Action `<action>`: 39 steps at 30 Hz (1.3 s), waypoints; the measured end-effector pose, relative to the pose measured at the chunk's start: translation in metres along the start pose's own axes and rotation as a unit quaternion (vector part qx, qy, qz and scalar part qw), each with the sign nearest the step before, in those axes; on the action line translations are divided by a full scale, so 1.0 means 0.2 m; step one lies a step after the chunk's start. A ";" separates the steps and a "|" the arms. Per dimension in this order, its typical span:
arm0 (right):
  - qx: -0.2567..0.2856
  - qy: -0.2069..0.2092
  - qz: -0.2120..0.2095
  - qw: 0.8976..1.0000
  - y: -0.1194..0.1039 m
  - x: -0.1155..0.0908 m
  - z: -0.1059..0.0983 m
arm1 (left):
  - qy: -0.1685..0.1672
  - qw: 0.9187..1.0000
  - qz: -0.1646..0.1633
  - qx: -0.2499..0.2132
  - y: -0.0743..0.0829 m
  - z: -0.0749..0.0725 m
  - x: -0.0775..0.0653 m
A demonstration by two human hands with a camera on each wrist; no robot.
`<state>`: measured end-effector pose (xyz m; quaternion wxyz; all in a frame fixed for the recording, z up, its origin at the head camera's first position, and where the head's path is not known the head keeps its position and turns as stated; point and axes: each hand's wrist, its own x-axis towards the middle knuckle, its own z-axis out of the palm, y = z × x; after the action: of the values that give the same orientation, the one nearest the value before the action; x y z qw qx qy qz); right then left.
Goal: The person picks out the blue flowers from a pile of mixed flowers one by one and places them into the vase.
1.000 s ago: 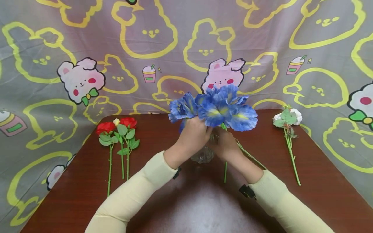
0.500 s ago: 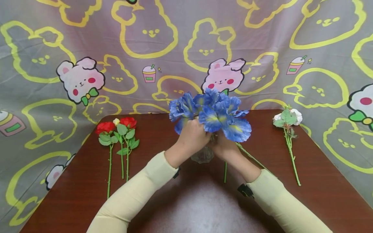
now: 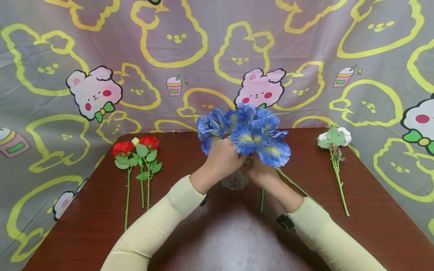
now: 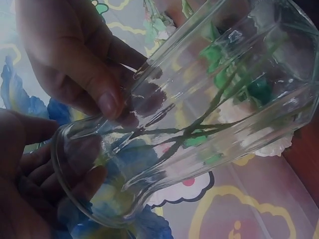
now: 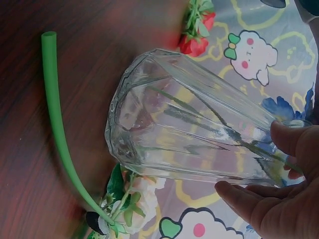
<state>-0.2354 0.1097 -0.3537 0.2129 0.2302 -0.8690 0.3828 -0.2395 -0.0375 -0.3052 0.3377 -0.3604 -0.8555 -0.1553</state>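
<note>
A clear faceted glass vase [image 3: 234, 180] stands at mid-table, mostly hidden behind the arms in the head view. Blue irises with yellow throats [image 3: 252, 135] rise above its mouth. Inside the glass, several thin green stems [image 4: 199, 130] cross. My left hand [image 3: 222, 158] is curled at the mouth, and the left wrist view shows its fingers through the glass by the rim. My right hand [image 3: 262, 171] grips the vase's neck; in the right wrist view its thumb and fingers lie around the glass [image 5: 174, 119]. Part of the left grip is hidden by petals and reflections.
Red roses and a small pale bud [image 3: 135, 141] lie at the left of the table. White roses [image 3: 335, 136] lie at the right. Two loose green stems [image 3: 262, 201] lie near my right forearm. A patterned cloth [image 3: 190, 45] hangs behind the table [image 3: 373, 226].
My right hand has lowered slightly along with the front iris, so the blossoms sit lower and closer together above the vase. The left hand has stayed nearly still.
</note>
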 end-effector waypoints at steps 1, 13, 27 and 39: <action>0.002 0.003 -0.004 1.000 0.00 0.00 0.00 | -0.002 1.000 -0.001 0.000 0.00 0.00 0.00; -0.010 0.014 -0.019 1.000 -0.02 0.01 0.01 | 0.026 0.999 0.021 -0.014 -0.02 -0.02 -0.01; 0.008 -0.015 0.016 1.000 -0.06 0.01 -0.01 | 0.036 0.994 -0.039 -0.098 -0.01 -0.09 -0.01; 0.076 -0.033 0.013 0.996 -0.03 -0.01 -0.07 | 0.036 0.988 -0.053 -0.137 -0.02 -0.20 -0.02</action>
<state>-0.2287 0.1180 -0.3421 0.1610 0.2472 -0.8469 0.4425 -0.2222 -0.0627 -0.2786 0.3073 -0.3519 -0.8311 -0.3017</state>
